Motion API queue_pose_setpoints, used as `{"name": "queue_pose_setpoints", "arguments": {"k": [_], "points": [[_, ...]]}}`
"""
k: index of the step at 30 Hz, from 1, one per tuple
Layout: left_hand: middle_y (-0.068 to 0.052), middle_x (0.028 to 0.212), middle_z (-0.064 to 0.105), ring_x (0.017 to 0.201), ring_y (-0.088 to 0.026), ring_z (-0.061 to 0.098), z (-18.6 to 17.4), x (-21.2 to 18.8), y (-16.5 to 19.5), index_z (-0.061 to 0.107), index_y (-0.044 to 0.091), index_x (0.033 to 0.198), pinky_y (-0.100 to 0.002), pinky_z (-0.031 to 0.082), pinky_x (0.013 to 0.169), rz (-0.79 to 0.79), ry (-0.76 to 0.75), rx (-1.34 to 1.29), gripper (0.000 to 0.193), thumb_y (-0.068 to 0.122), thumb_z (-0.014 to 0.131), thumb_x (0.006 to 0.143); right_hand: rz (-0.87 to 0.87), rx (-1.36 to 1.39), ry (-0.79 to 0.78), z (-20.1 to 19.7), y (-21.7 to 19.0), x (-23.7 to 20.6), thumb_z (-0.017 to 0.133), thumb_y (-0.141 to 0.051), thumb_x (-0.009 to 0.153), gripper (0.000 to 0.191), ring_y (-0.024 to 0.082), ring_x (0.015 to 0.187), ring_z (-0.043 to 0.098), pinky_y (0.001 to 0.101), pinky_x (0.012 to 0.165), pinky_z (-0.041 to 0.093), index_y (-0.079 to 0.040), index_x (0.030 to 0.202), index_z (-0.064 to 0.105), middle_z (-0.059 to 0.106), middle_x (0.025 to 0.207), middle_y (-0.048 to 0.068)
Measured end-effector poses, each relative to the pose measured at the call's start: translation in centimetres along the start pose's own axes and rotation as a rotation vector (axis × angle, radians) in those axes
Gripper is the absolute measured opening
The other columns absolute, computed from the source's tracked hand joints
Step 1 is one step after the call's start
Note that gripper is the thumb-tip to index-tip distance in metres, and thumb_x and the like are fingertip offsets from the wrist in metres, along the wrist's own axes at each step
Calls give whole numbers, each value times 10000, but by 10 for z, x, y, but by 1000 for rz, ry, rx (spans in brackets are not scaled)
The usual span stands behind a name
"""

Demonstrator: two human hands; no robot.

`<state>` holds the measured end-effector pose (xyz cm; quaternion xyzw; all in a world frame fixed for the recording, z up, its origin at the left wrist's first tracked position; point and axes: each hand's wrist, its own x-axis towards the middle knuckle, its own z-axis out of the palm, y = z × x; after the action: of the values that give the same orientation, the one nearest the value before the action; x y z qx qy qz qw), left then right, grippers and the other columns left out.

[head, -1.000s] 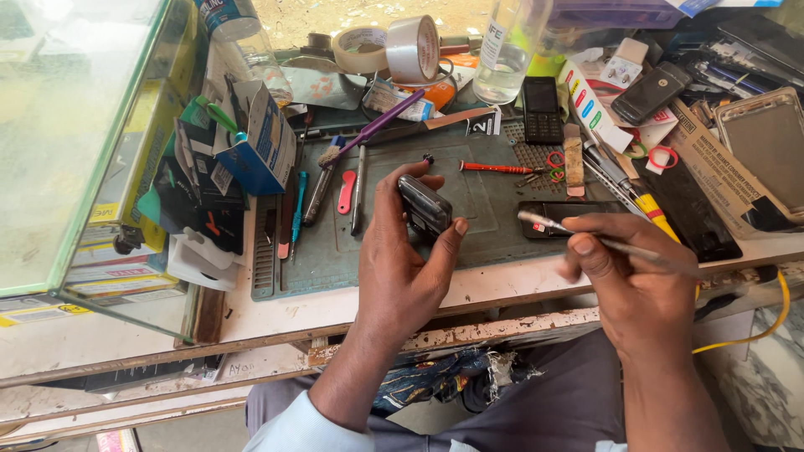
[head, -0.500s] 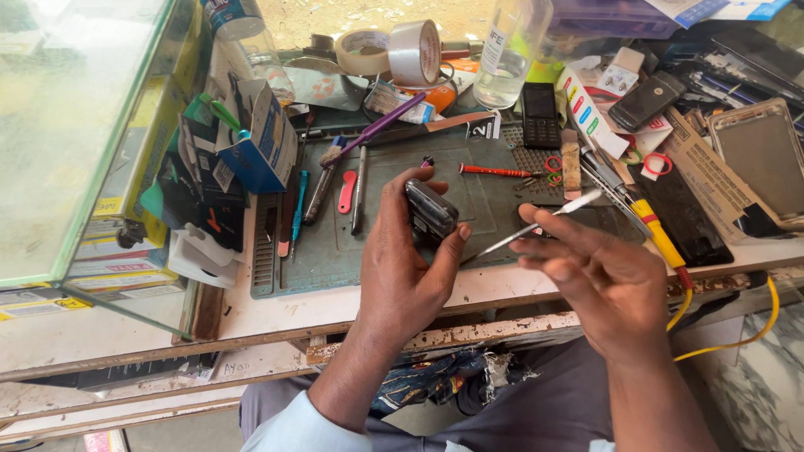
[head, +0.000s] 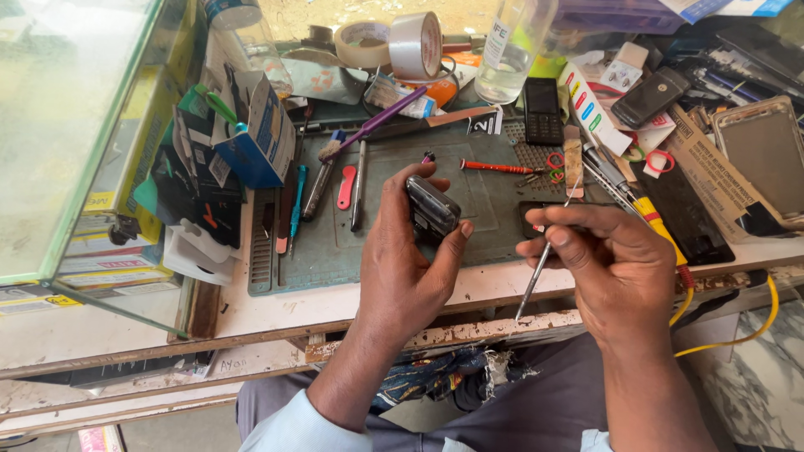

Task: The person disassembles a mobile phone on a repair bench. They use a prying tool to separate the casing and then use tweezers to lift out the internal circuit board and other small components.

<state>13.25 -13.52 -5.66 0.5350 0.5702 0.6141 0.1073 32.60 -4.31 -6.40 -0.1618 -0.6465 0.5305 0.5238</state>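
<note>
- Where the glass case ends at the left of the bench, a blue and white carton [head: 261, 134] is seen tipped on its side, with dark printed packets [head: 197, 188] stacked just beside it.
- A white strip with coloured tabs [head: 589, 105] is propped at the back right, and a brown cardboard box [head: 708, 172] is laid near the right edge.
- Two rolls of tape [head: 394, 42], one beige and one silver, are set at the back by a clear bottle [head: 515, 46].
- The left hand [head: 406, 268] is raised over the green work mat [head: 394, 226], palm turned inward, its fingers and thumb closed around a small black phone [head: 431, 209].
- The phone is held upright above the mat, its dark back showing.
- The right hand [head: 607, 268] is curled beside it, fingers pinched on a thin metal tool [head: 536, 272] that is angled downward, its lower tip over the bench edge.
</note>
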Motion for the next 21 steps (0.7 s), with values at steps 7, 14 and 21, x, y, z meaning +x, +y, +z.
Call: {"name": "queue_pose_setpoints", "arguments": {"k": [7,14,21], "points": [[-139,1266,647,1039,-195,728,0,0,-1,397,64,1456,-333,641,824,-35,-11,-9,603,141,722,954,-118,-169,95,-1,-5,4,627,60,1075,281,258,1100,736,355,914,654,28,1354,625,701,1261,202],[-145,1278,632,1078,-201,721,1,-1,-3,387,68,1472,-334,646,867,-18,-7,-26,604,136,718,971,-295,-280,94,-6,-4,7,611,110,1128,286,249,1080,745,342,938,654,-11,1324,441,686,1207,241],[-136,1278,637,1059,-194,727,0,0,-6,385,74,1472,-338,643,858,-40,-13,-13,611,144,718,964,-197,-396,65,-23,6,-6,586,-23,1126,256,200,984,744,322,917,616,20,1359,489,714,1074,196]]}}
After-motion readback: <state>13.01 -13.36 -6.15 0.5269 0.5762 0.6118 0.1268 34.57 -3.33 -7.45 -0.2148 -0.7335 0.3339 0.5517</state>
